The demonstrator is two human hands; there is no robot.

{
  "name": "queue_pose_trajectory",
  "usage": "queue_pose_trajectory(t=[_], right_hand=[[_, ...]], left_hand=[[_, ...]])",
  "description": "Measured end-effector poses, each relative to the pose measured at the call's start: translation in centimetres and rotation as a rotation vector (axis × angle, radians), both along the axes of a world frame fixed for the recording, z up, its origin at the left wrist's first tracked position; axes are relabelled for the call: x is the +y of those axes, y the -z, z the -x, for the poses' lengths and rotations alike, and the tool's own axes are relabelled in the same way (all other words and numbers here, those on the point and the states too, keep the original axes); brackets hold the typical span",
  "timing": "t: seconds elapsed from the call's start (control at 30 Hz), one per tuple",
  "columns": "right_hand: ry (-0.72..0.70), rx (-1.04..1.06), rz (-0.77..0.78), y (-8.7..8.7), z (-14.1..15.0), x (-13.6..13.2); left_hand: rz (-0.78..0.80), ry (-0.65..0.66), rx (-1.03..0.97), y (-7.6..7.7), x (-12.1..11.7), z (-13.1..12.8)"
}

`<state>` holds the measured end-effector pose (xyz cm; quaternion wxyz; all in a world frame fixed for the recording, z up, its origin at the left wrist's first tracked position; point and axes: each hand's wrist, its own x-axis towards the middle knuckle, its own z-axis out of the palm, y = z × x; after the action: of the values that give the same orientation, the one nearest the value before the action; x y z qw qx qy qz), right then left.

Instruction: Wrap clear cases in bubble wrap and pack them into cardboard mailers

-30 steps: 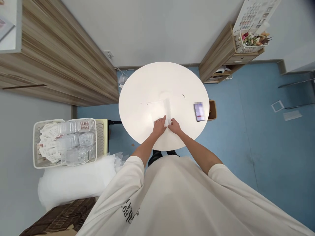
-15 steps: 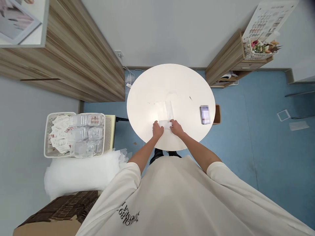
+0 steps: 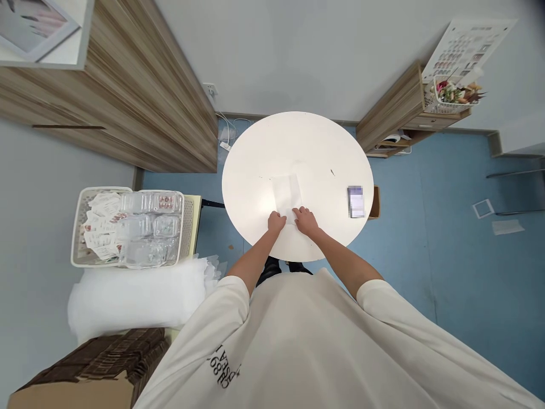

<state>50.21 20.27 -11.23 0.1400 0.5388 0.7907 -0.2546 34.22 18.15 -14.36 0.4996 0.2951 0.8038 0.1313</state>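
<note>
A thin, whitish, see-through sheet lies flat on the round white table. Its near end looks folded over, though white on white makes the edges hard to read. My left hand is closed, pinching the sheet's near left corner. Bunched together, the fingers of my right hand press and grip the near right part of the fold. To the right on the table lies a phone-like rectangular thing, its face blurred out.
On the left, white baskets hold clear plastic boxes and printed cards. Below are a stack of white translucent sheets and flattened brown cartons. A wooden cabinet stands back left; a small cabinet stands back right. An open brown box sits beside the table.
The near fold of the sheet lies flatter. My left hand has moved slightly right and closed more tightly. My right hand's fingers now reach over the fold. The view has shifted a little.
</note>
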Motion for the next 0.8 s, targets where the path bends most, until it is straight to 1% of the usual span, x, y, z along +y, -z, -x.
queue_pose_trajectory(t=[0.1,0.23,0.3,0.43,0.57,0.67,0.8], right_hand=[[0.000,0.038,0.023,0.3,-0.2,0.1],[0.035,0.102,0.056,0.6,-0.4,0.5],[0.071,0.142,0.074,0.9,-0.6,0.6],[0.117,0.226,0.096,1.6,-1.1,0.6],[0.162,0.353,0.080,2.2,-1.9,0.3],[0.175,0.397,0.061,2.2,-2.3,-0.2],[0.114,0.390,0.065,1.7,-2.7,-0.8]], left_hand=[[-0.063,0.095,-0.080,-0.4,0.0,-0.3],[-0.114,0.170,-0.117,-1.2,0.2,-1.3],[-0.119,0.187,-0.116,-1.6,0.3,-1.9],[-0.100,0.181,-0.121,-1.9,0.7,-2.9],[-0.120,0.179,-0.156,-1.8,0.5,-3.1],[-0.192,0.213,-0.162,-1.4,-0.1,-3.1],[-0.302,0.269,-0.068,-0.6,-0.9,-3.0]])
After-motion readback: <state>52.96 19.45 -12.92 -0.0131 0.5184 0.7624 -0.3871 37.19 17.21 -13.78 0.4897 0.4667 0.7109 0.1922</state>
